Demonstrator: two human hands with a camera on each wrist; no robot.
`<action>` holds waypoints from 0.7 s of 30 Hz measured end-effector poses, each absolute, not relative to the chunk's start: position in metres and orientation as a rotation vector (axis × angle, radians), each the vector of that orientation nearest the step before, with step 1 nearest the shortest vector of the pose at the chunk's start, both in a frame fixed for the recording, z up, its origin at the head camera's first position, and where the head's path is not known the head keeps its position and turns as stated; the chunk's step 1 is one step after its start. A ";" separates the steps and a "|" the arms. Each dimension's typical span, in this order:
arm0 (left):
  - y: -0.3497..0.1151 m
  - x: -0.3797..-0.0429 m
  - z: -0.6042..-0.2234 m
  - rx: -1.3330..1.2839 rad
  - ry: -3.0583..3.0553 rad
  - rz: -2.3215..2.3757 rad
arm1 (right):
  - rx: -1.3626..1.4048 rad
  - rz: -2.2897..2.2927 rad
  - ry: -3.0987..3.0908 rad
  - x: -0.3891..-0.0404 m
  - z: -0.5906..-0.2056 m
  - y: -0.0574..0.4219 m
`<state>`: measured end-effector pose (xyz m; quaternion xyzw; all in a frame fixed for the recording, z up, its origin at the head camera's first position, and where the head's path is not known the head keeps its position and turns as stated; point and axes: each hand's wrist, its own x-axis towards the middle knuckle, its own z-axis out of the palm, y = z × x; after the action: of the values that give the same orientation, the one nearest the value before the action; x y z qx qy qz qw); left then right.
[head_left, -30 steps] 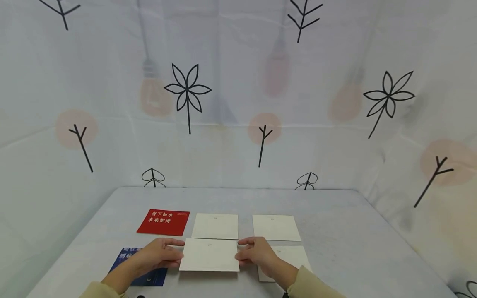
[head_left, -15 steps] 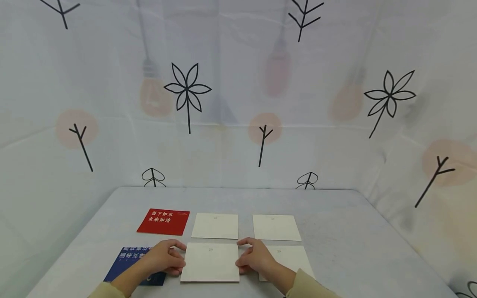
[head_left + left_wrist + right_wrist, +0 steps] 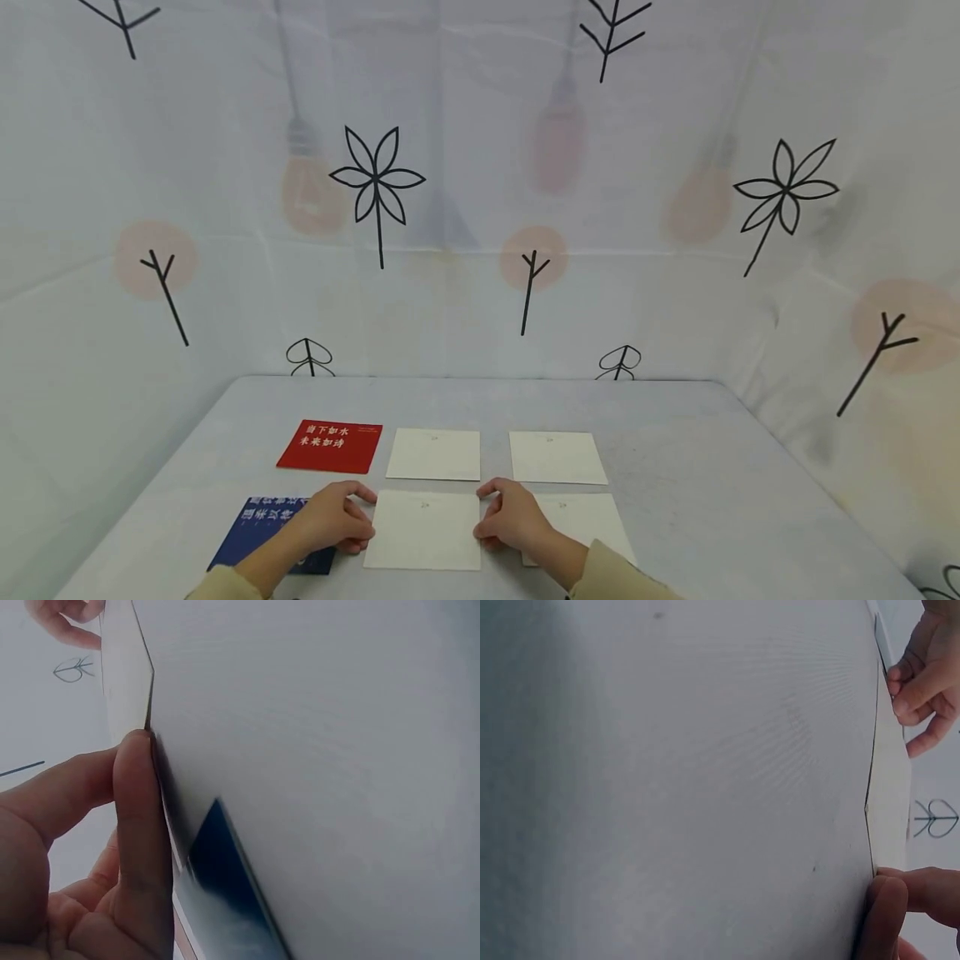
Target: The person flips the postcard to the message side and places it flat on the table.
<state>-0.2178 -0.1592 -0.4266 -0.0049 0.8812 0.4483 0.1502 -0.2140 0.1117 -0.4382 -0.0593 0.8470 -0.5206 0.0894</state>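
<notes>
In the head view a white card (image 3: 423, 532) with a tiny print near its top lies at the front middle of the table, face plain. My left hand (image 3: 332, 521) holds its left edge, thumb low on the side and index finger at the far corner. On the opposite edge my right hand (image 3: 516, 518) does the same. From the left wrist, the thumb (image 3: 139, 787) meets the corner of the card. A blue card (image 3: 258, 533) with white characters lies partly under my left forearm. Another white card (image 3: 588, 521) is partly covered by my right hand.
Behind the hands lie a red card (image 3: 330, 447) with white characters and two more white cards, one in the middle (image 3: 433, 455) and one to the right (image 3: 557, 458). A patterned white cloth (image 3: 450, 317) hangs behind the table (image 3: 690, 467).
The white card has come down toward me from slightly above the table and now lies flat. Both hands moved with it; in the last half second they barely shift.
</notes>
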 end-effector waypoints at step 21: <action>-0.158 -0.220 -0.425 -0.093 2.504 1.268 | -0.170 -1.544 2.487 -0.215 -0.437 0.112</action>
<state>-0.2203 -0.1579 -0.4246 -0.0326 0.8792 0.4453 0.1660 -0.2151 0.1121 -0.4366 -0.0578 0.8435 -0.5236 0.1047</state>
